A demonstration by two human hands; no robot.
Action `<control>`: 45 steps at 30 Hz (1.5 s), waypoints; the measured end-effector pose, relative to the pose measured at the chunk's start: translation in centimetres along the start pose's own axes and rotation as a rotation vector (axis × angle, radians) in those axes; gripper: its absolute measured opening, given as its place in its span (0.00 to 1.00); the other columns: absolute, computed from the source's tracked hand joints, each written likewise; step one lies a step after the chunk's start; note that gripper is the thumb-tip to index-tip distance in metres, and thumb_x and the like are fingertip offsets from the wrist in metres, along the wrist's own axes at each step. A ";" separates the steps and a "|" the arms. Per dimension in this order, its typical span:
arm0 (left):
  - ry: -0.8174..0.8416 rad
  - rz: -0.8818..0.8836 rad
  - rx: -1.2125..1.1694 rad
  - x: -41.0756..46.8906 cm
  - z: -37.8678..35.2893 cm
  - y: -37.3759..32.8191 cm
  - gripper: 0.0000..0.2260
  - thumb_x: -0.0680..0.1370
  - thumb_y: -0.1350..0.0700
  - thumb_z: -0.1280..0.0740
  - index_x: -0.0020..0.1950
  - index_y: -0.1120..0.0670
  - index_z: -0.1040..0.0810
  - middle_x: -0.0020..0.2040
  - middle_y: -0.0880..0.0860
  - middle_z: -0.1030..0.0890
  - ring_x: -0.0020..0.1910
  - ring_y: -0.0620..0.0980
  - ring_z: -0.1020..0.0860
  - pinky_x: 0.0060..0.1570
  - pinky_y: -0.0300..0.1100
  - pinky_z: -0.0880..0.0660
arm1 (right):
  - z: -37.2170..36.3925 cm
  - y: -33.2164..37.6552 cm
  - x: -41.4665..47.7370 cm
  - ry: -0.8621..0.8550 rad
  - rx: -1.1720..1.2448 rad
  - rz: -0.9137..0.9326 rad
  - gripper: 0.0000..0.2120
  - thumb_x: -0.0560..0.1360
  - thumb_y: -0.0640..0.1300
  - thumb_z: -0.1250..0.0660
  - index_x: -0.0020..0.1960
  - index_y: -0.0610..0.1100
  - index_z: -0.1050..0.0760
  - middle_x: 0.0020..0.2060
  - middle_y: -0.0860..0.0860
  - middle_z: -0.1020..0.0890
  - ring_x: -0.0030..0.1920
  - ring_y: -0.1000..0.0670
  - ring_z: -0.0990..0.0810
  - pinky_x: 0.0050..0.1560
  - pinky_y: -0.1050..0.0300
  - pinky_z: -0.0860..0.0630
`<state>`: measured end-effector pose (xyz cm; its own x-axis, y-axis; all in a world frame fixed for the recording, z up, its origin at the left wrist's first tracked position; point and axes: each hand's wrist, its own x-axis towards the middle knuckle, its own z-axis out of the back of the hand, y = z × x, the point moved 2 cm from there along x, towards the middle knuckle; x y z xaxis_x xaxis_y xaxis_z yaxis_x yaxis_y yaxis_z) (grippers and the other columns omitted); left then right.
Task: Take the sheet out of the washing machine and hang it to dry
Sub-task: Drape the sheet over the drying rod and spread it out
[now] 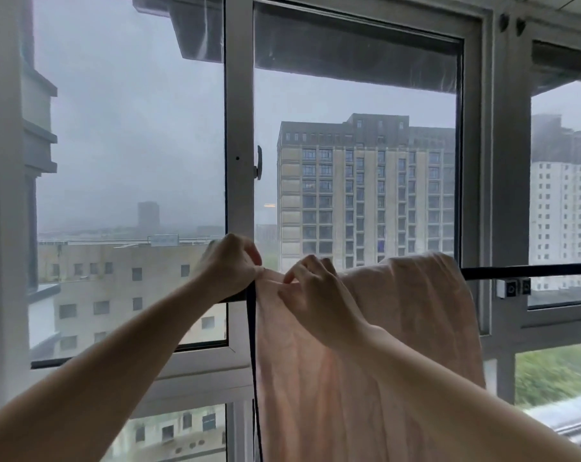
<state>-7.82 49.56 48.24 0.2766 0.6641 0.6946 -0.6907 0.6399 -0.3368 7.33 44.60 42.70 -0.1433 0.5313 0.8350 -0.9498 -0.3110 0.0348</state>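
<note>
Currently the pink sheet (416, 301) hangs draped over the black rod (529, 271), which runs left-right along the window; the left hand (230, 268) pinches the sheet's top left edge and the right hand (316, 295) pinches fabric just beside it, so spreading probably runs leftward along the rod.

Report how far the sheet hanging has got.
Done: the pink sheet hangs draped over the black rail in front of the window. In hand: the left hand pinches its top left edge at the rail, and the right hand pinches the fabric just beside it. Left: probably spreading it flat, since it humps up above the rail on the right.
</note>
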 end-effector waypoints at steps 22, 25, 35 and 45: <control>0.527 0.103 -0.713 -0.3 1.8 10.6 0.11 0.74 0.50 0.30 0.42 0.57 0.15 0.43 0.56 0.16 0.46 0.50 0.19 0.51 0.41 0.26 | -5.0 7.7 1.5 -0.007 -0.123 -0.013 0.26 0.71 0.67 0.37 0.54 0.45 0.26 0.51 0.50 0.24 0.52 0.48 0.28 0.53 0.50 0.30; 0.526 0.156 -0.914 -0.8 1.0 11.4 0.18 0.68 0.45 0.25 0.44 0.60 0.16 0.45 0.58 0.17 0.48 0.53 0.18 0.51 0.43 0.23 | -5.9 8.1 1.6 -0.031 -0.185 -0.048 0.25 0.71 0.66 0.37 0.52 0.45 0.25 0.50 0.50 0.25 0.51 0.48 0.28 0.51 0.50 0.29; 0.611 0.302 -1.361 -2.8 -3.0 14.4 0.17 0.83 0.52 0.43 0.60 0.63 0.23 0.59 0.65 0.22 0.58 0.64 0.24 0.64 0.61 0.30 | -5.9 7.0 1.0 -0.034 -0.203 0.036 0.15 0.72 0.55 0.30 0.49 0.45 0.27 0.48 0.50 0.26 0.48 0.50 0.27 0.49 0.53 0.23; 0.658 0.252 -1.394 -4.2 -4.9 14.0 0.14 0.77 0.59 0.33 0.61 0.63 0.24 0.55 0.63 0.22 0.53 0.59 0.22 0.59 0.55 0.25 | -6.2 8.3 1.3 -0.051 -0.318 -0.063 0.29 0.69 0.72 0.42 0.49 0.46 0.28 0.48 0.50 0.26 0.48 0.48 0.28 0.50 0.49 0.27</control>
<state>-15.38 57.56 37.51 0.7437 0.6129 0.2670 0.2758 0.0826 -0.9577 -2.46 47.56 40.70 -0.0748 0.4992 0.8632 -0.9968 -0.0124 -0.0792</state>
